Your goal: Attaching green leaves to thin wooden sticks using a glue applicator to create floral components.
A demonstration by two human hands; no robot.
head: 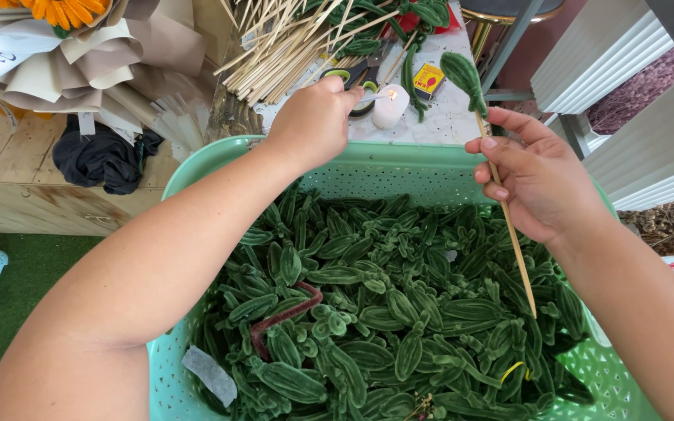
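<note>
My right hand (536, 175) grips a thin wooden stick (518, 248) with a fuzzy green leaf (464, 76) wound on its upper end, held above a light green plastic basket (368, 164). My left hand (315, 117) reaches past the basket's far rim to the tabletop, its fingers closed on a small metal tool by a lit white candle (390, 107). What the tool is I cannot make out. The basket is heaped with several green fuzzy-wire leaves (368, 312).
A pile of bare wooden sticks (290, 47) lies on the speckled table beside green-handled scissors (352, 76) and a small yellow box (429, 79). Paper-wrapped bouquets (79, 54) and a dark cloth (103, 160) sit left. A dark red wire (282, 316) lies among the leaves.
</note>
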